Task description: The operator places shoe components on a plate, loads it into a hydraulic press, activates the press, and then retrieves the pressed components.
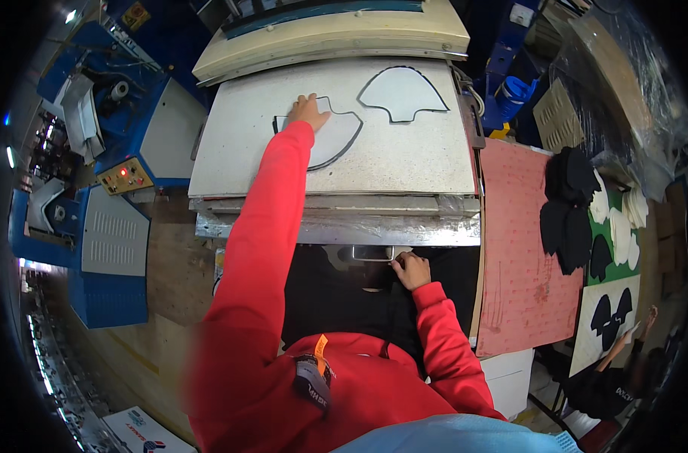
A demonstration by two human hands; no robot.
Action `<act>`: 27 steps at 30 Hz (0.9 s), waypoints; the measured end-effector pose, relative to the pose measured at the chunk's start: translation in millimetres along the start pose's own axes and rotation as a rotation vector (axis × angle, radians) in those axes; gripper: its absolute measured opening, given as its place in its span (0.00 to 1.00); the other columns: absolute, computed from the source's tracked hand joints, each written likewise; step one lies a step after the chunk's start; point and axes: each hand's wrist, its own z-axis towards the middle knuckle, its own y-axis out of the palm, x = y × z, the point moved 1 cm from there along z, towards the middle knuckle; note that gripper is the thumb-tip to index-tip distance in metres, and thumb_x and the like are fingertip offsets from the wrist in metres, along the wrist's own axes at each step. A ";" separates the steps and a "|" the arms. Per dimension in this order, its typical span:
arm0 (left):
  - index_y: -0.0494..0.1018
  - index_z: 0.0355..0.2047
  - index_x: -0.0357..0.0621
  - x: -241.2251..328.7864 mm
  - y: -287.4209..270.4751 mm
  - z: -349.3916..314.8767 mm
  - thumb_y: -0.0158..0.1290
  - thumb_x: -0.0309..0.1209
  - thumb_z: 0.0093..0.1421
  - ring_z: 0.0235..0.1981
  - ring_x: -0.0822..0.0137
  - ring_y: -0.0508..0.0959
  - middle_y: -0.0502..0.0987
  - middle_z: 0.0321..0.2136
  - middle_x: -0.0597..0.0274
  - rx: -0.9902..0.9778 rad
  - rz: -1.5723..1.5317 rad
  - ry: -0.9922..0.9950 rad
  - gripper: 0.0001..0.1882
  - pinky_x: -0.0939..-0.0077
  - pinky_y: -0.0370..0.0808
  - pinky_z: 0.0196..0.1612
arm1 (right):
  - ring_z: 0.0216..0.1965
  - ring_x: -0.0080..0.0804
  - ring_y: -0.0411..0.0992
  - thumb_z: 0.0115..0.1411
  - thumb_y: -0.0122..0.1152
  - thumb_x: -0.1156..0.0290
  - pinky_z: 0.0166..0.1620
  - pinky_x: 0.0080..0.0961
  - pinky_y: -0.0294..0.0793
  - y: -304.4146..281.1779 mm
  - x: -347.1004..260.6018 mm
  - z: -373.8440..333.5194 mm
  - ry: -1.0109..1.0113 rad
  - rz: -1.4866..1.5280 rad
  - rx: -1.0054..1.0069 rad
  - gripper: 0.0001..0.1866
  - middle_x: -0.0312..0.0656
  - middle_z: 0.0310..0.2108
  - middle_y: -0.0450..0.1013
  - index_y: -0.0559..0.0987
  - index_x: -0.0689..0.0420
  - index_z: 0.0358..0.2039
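Observation:
My left hand (310,113) lies on a white piece with a dark edge (332,140), thumb and fingers apart, by the notch and tab on its far side. The piece rests flat on the pale platen (238,136) of a press. To its right lies a second white fan-shaped piece with a dark outline (404,94), which neither hand touches. Low in front of the platen, my right hand (412,270) has its fingers curled at the right end of a metal handle (372,259); part of its grip is hidden.
The upper press block (332,49) stands behind the platen. A reddish board (529,249) extends right, with stacked black pieces (570,204) and white pieces (621,234) beyond. Another person's hand (650,317) shows at far right. Blue-grey machines (117,230) stand left.

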 end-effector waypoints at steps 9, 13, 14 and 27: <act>0.74 0.44 0.37 27.2 -30.5 27.5 0.60 0.32 0.45 0.38 0.52 0.77 0.77 0.30 0.47 -0.414 -0.003 0.413 0.25 0.65 0.73 0.44 | 0.34 0.45 0.74 0.55 0.56 0.55 0.41 0.43 0.67 7.0 5.6 1.5 -0.009 0.059 0.014 0.15 0.43 0.32 0.76 0.78 0.55 0.29; 0.74 0.43 0.36 95.3 -66.5 15.4 0.62 0.34 0.48 0.31 0.66 0.75 0.76 0.26 0.58 -0.888 0.031 0.396 0.23 0.74 0.72 0.37 | 0.35 0.46 0.74 0.55 0.56 0.55 0.41 0.43 0.67 5.3 4.0 1.3 -0.062 0.095 0.021 0.15 0.44 0.32 0.76 0.78 0.55 0.30; 0.74 0.43 0.36 115.4 -73.8 11.0 0.62 0.34 0.48 0.31 0.66 0.75 0.76 0.26 0.58 -0.913 -0.002 0.431 0.23 0.74 0.72 0.37 | 0.35 0.46 0.74 0.55 0.56 0.55 0.41 0.43 0.67 4.6 4.2 1.1 -0.015 0.063 0.031 0.15 0.44 0.32 0.76 0.78 0.55 0.30; 0.68 0.37 0.29 195.2 -14.4 -19.5 0.56 0.22 0.54 0.34 0.62 0.81 0.74 0.34 0.49 -0.285 -1.274 -0.070 0.12 0.74 0.79 0.34 | 0.36 0.46 0.73 0.55 0.56 0.55 0.42 0.44 0.67 -0.7 2.8 -4.3 -0.009 0.102 0.026 0.15 0.44 0.33 0.75 0.78 0.54 0.30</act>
